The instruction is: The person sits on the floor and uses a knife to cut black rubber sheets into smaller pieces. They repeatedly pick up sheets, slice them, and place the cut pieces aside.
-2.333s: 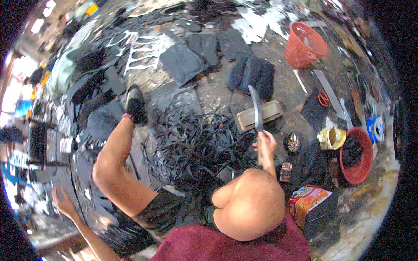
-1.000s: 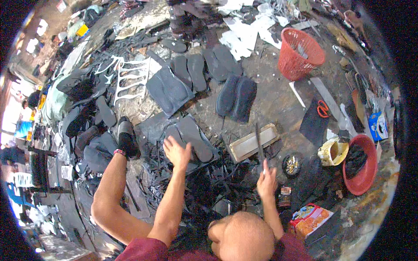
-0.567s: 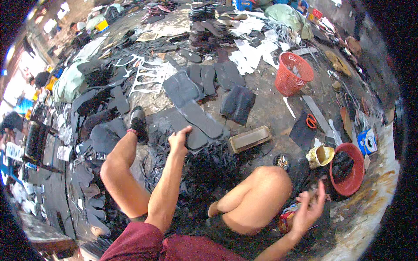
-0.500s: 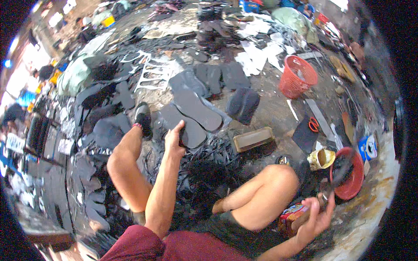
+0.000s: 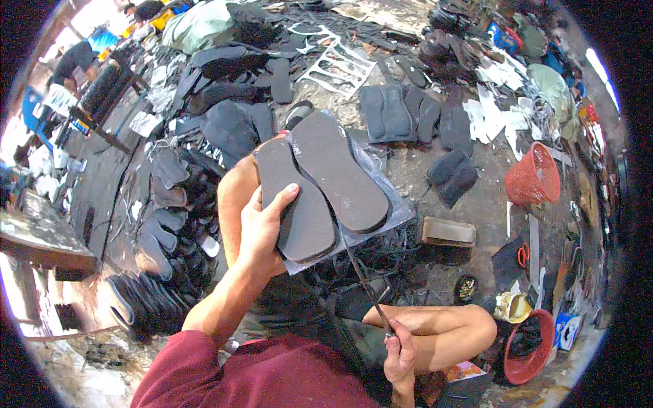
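My left hand point(image 5: 262, 228) grips a thin dark sheet point(image 5: 401, 212) with two grey shoe soles lying side by side on it. Its thumb presses on the nearer left sole point(image 5: 306, 221); the other fingers are mostly hidden underneath. The second sole point(image 5: 343, 173) sits to the right, a narrow gap between them. In my right hand point(image 5: 400, 357), closed low in front of me, is a long thin knife point(image 5: 365, 282). The blade points up and left, its tip at the sheet's lower edge by the gap between the soles.
Dark scraps point(image 5: 381, 262) cover the floor below the sheet. To the right are a wooden block point(image 5: 449, 232), a red basket point(image 5: 532, 175), red scissors point(image 5: 523, 255), a cream cup point(image 5: 512, 307) and a red tub point(image 5: 527, 370). My bent knee point(image 5: 469, 328) is beside my right hand.
My left hand has lifted the sheet with the soles off the floor and toward me. My right hand has come from the far right by the red tub inward, bringing the knife to the sheet.
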### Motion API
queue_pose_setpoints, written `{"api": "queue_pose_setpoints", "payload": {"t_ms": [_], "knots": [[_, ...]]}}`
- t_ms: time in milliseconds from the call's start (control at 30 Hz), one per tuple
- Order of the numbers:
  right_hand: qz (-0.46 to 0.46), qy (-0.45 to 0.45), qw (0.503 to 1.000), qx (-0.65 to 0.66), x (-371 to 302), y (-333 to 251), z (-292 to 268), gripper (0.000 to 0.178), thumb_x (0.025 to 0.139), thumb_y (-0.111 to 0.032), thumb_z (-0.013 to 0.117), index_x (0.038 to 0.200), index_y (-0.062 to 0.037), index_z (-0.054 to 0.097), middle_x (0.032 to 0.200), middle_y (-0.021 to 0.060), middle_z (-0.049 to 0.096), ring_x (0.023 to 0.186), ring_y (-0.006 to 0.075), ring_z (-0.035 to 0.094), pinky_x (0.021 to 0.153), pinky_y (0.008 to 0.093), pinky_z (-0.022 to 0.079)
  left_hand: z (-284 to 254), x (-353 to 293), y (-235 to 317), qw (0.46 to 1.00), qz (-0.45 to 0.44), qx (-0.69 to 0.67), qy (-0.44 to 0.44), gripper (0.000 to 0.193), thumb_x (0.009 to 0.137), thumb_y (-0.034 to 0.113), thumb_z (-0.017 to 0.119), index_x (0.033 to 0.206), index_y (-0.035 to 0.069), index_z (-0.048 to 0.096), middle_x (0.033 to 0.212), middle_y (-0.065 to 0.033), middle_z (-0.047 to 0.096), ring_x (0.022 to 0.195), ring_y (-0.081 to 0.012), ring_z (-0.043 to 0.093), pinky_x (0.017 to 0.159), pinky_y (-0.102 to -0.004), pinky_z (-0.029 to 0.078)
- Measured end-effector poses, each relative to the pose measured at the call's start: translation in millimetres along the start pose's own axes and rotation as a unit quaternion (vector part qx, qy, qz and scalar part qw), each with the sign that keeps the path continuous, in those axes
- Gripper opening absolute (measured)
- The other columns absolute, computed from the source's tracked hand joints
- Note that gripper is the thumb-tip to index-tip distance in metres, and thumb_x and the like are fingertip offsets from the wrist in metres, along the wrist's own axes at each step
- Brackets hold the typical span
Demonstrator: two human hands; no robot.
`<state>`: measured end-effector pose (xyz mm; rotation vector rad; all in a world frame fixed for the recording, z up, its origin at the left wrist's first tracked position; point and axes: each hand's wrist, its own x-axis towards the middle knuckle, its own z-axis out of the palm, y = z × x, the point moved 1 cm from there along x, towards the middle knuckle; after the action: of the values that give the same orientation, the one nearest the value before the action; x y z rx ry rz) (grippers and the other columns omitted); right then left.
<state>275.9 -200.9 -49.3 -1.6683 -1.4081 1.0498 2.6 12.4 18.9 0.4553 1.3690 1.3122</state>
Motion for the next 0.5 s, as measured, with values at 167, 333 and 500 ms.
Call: {"api": "queue_pose_setpoints", "payload": {"t_ms": [167,333,500], "knots": [[-0.064,-0.014,0.996,-0.061,16,-13,11,0.034,0.101,-0.02,0.05,0.126,0.0005,0.059,0.115,0.0182,0.067,0.1,0.0311,0.066,0.087,0.0363,0.051,-4,-5,-17,1.0,0.029,0.004,-0.001,0.051,0.085,0.016,0.077,0.128,0.001,0.056,0.109,-0.0101,0.066,0.092,-0.0177,0.066,0.081,-0.032,0.055],[-0.075,-0.015,0.995,-0.067,62,-29,52,0.031,0.097,-0.01,0.052,0.125,0.0018,0.057,0.108,0.021,0.065,0.094,0.0379,0.065,0.082,0.0404,0.051,-8,-10,-28,1.0,0.023,0.003,0.009,0.062,0.082,0.016,0.079,0.135,0.001,0.051,0.114,-0.0099,0.065,0.1,-0.0186,0.064,0.087,-0.0319,0.052],[-0.268,0.151,0.932,-0.191,76,22,84,0.031,0.09,-0.01,0.062,0.12,-0.0006,0.059,0.102,0.0221,0.065,0.089,0.0387,0.064,0.079,0.0456,0.049,-9,-13,-24,0.997,0.028,0.068,-0.002,0.063,0.08,0.015,0.079,0.135,0.0,0.051,0.115,-0.0095,0.065,0.1,-0.018,0.063,0.089,-0.0312,0.051]]}}
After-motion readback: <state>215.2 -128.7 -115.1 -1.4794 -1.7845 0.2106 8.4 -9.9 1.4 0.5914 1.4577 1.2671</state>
